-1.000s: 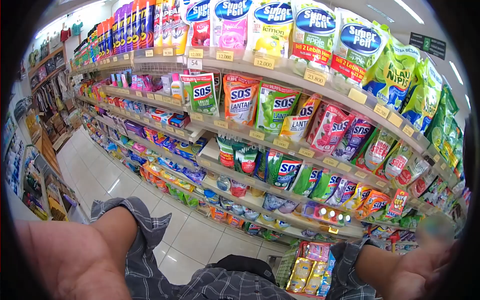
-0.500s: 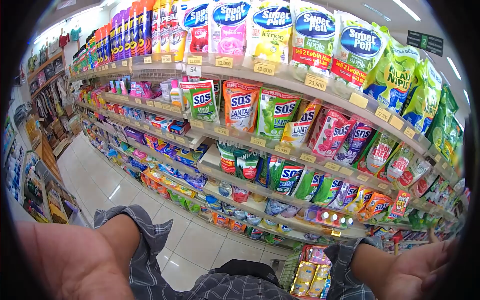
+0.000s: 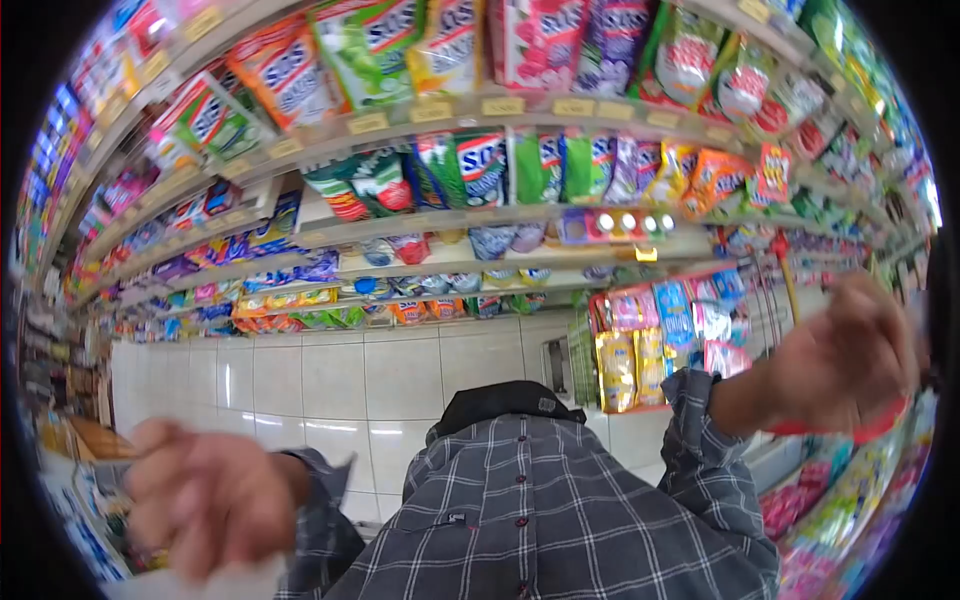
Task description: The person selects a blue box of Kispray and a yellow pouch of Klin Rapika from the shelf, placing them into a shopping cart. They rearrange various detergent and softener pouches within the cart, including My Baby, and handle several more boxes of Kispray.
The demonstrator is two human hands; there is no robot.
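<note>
My left hand [image 3: 205, 500] is at the lower left, blurred by motion, its fingers loosely bent and apart with nothing visible in them. My right hand [image 3: 845, 350] is raised at the right, its fingers curled and smeared. I see no item in it, but the inside of its grip is hidden. Nearest to it is a rack of sachets [image 3: 620, 372] with gold, pink and blue packs. A red rim [image 3: 880, 420] shows just below this hand; I cannot make out what it belongs to.
Shelves ahead hold refill pouches, among them a green S.O.S pouch [image 3: 368, 50] and an orange pouch [image 3: 285, 75]. Price tags line the shelf edge [image 3: 502, 105]. Pale floor tiles [image 3: 320, 385] lie before the shelves. More colourful packs [image 3: 820, 500] stand at the lower right.
The view has tilted down, so the shelves sit higher and more floor and shirt show. Both hands have turned from open palms to bent fingers, and the right hand appears higher.
</note>
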